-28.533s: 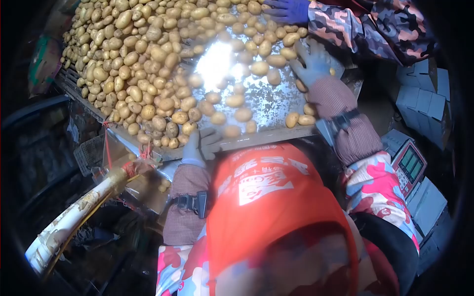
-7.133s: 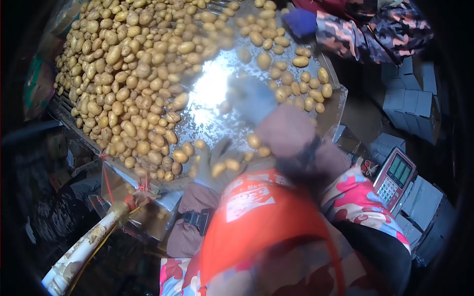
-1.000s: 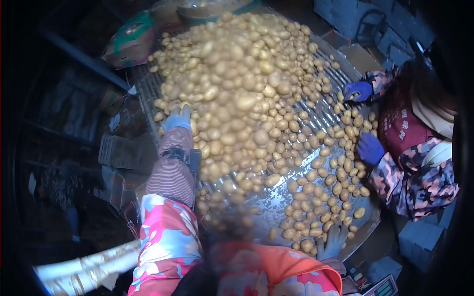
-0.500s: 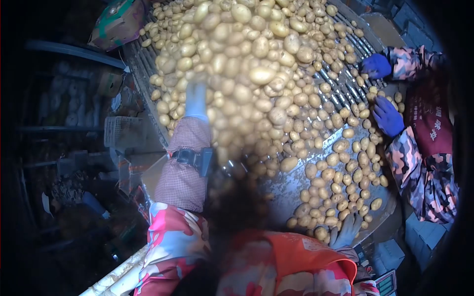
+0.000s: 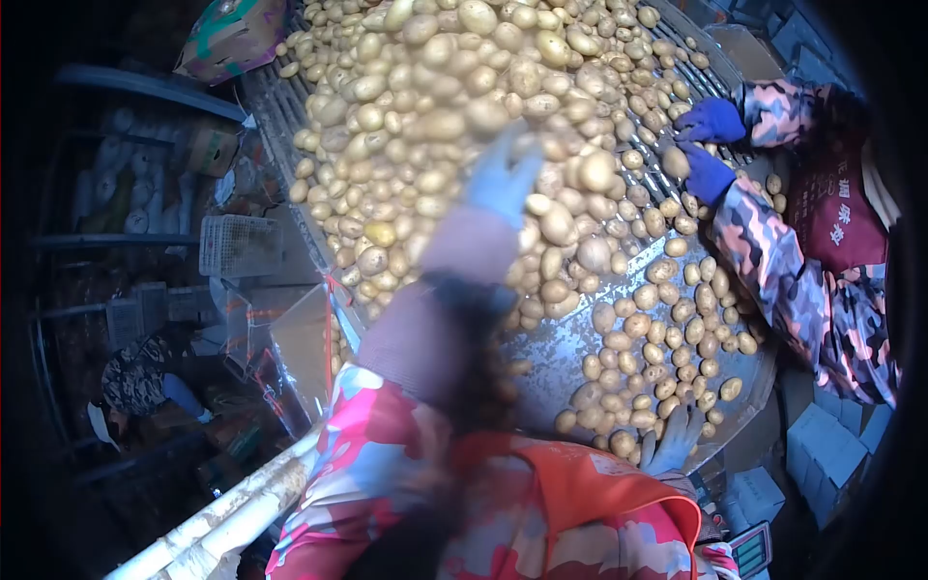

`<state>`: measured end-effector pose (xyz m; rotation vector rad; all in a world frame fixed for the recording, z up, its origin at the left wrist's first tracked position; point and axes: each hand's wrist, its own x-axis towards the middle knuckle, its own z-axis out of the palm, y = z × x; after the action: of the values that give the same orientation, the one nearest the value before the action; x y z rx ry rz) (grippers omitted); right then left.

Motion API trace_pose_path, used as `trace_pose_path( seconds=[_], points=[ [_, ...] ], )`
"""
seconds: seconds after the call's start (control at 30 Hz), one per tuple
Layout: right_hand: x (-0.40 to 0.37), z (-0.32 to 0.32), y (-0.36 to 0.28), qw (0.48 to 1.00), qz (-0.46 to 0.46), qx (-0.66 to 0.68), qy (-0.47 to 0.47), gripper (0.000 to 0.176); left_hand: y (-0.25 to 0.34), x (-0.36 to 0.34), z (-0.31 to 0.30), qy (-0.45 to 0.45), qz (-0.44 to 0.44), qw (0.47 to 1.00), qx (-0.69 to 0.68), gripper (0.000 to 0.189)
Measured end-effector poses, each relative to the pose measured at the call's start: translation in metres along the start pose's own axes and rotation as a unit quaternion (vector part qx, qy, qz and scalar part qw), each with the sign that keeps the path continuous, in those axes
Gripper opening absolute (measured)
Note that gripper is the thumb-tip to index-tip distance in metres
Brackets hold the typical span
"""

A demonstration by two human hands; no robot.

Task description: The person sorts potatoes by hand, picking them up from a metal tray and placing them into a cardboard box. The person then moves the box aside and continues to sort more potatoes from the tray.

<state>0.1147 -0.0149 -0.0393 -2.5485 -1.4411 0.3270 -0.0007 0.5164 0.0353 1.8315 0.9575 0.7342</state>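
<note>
A large heap of potatoes (image 5: 425, 87) covers the slatted rack, with more potatoes lying on the metal tray (image 5: 551, 372) nearer to me. My left hand (image 5: 506, 179), in a light blue glove, reaches over the middle of the heap with its fingers apart, somewhat blurred by motion, and nothing shows in it. At the tray's near edge, my right hand (image 5: 676, 440), in a grey-blue glove, rests against the lowest potatoes with its fingers spread.
Across the rack on the right, a co-worker's two purple-gloved hands (image 5: 710, 121) are at a potato (image 5: 676, 162). A taped box (image 5: 230, 39) is at the upper left, a white crate (image 5: 240, 246) below it. Another person bends at the far left. Light blue boxes (image 5: 822, 454) stand lower right.
My left hand has swept right across the heap. My right hand has barely moved. The co-worker's hands have come closer together, now around a potato.
</note>
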Motion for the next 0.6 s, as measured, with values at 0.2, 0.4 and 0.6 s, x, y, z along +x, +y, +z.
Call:
trace_pose_path(
  seconds=[0.2,0.4,0.6],
  points=[
    [0.004,-0.006,-0.007,0.999,0.01,-0.027,-0.017,0.079,0.029,-0.004,0.114,-0.047,0.133,0.985,0.1,0.05],
    [0.007,-0.023,-0.023,0.996,0.029,0.055,0.061,0.066,0.038,-0.083,0.196,-0.113,0.2,0.959,0.167,0.046],
    [0.008,-0.031,-0.021,0.996,0.011,0.055,0.063,0.065,0.029,-0.172,0.144,-0.147,0.27,0.93,0.203,0.04]
  ],
)
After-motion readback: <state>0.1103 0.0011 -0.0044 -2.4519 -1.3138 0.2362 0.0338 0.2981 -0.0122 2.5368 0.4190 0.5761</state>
